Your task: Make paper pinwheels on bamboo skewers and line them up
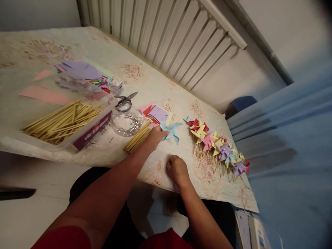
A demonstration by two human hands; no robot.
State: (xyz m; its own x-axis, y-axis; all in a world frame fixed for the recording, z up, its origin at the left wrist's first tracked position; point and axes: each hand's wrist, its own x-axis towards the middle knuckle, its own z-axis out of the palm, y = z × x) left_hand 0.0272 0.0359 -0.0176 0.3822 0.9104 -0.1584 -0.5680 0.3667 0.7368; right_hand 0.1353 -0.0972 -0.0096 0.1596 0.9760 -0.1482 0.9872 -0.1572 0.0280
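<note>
My left hand (156, 137) pinches a light blue paper pinwheel (172, 132) by its left side, thumb on top. No stick shows on this pinwheel. Closer to the table's front edge, my right hand (178, 170) is curled into a loose fist; whatever it may hold is hidden. Under and beside my left wrist lies a bundle of thin wooden sticks (137, 139). Just beyond it are stacked coloured paper pieces (158, 113), purple, red and pink. To the right, a row of finished pinwheels on sticks (218, 147) lies across the tablecloth.
A clear plastic box (110, 114) full of wooden sticks stands at the left. Near it are scissors (125, 101), a round clear dish (118, 128) of small shiny pieces, a small white box (116, 84) and a pile of coloured paper (79, 70). A blue curtain (293, 138) hangs at the right.
</note>
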